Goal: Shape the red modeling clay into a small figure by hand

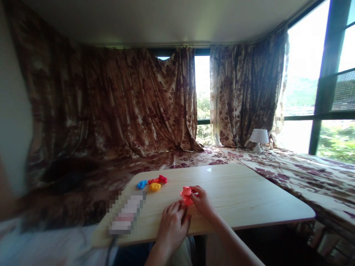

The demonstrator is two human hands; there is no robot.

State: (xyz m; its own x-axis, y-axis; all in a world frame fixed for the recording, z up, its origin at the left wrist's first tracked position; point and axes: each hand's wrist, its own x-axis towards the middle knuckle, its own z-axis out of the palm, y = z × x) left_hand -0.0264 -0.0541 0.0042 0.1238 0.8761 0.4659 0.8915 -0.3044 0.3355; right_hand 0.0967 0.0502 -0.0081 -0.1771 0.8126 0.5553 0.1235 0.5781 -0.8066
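My right hand [203,202] pinches a soft-looking, crumpled coral-pink piece [186,191] between thumb and fingers, just above the table [235,199]. Its exact kind is not clear; it has an upper and a lower lobe. Close by on the left is my left hand [172,221], back of the hand up, with curled fingertips closed at the lower edge of the same piece. Farther back on the tabletop lie similar crumpled pieces: a blue one [141,184], a yellow one [154,187] and a red one [162,179] with an orange-red part beside it.
A blurred-out phone-like item [126,214] lies at the table's left side, with a dark cable [111,245] running off the edge. Behind stand a white lamp [259,139] on a flower-patterned cover [280,177], patterned curtains [133,103] and windows.
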